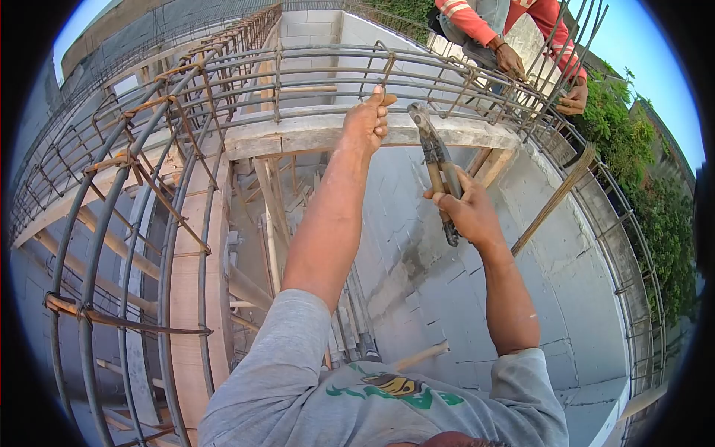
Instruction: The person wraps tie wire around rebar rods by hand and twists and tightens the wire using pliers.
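Note:
My left hand is raised at the near side of a horizontal rebar cage, its fingers curled closed just below a rusty stirrup. Whatever lies in those fingers is hidden or too thin to make out. My right hand grips a pair of pincers by the handles. The head of the pincers points up toward the cage, right of my left hand and apart from it. Below the cage runs a timber formwork board.
Another rebar cage runs along my left beside a plank. A co-worker's hands are at the cage's far right end, near upright bars. A wooden stick leans at right against the block wall. Poles and debris lie far below.

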Motion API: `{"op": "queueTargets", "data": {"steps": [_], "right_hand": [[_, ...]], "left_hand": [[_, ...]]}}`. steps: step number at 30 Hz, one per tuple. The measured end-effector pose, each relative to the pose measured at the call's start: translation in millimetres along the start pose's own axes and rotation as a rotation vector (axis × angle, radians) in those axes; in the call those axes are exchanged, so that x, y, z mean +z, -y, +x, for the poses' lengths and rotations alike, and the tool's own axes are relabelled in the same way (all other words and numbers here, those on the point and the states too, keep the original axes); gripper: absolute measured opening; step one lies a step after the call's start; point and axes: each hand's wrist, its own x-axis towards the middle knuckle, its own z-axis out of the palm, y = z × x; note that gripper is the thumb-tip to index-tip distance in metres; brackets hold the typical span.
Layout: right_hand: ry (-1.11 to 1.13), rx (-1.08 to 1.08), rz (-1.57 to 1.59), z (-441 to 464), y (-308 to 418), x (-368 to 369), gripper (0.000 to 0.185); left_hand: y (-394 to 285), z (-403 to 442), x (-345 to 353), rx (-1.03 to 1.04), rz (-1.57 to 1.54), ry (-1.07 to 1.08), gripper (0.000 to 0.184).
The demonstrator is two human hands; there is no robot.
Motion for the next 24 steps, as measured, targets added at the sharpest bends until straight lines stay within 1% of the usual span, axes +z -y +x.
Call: {"op": "queueTargets", "data": {"steps": [1, 4, 6, 10, 13, 16, 19, 22, 24], "right_hand": [[-0.053, -0.083, -0.19, 14.6, 0.0, -1.0, 0.054], [-0.044, 0.001, -0.347, 52.5, -4.7, -4.8, 0.059], [0.009, 0.003, -0.367, 64.4, -0.8, -7.3, 0.06], [0.061, 0.043, -0.569, 71.7, 28.0, -8.7, 0.062], [0.095, 0.04, -0.489, 76.1, 33.0, -12.4, 0.063], [0.11, -0.022, -0.572, 80.9, 29.5, -14.1, 0.061], [0.132, 0.029, -0.643, 78.5, 40.8, -13.8, 0.064], [0.117, 0.004, -0.655, 81.9, 34.9, -12.0, 0.055], [0.145, 0.008, -0.544, 87.1, 21.5, -5.6, 0.044]], "left_hand": [[-1.5, -1.4, 2.2, 0.008, -0.009, -0.003, 0.045], [3.0, -8.0, 4.5, 0.01, -0.04, -0.025, 0.043], [2.8, -7.0, 7.2, 0.013, -0.067, -0.037, 0.042], [4.0, -2.9, 2.6, 0.01, -0.017, -0.056, 0.037], [5.2, -5.2, -0.8, 0.012, 0.019, -0.038, 0.036], [6.5, -7.3, -3.7, 0.016, 0.044, -0.063, 0.035], [5.6, -5.3, -4.6, 0.002, 0.069, -0.07, 0.035], [7.9, -6.4, -5.9, 0.024, 0.07, -0.067, 0.036], [7.9, -9.5, -6.2, 0.079, 0.196, -0.14, 0.039]]}}
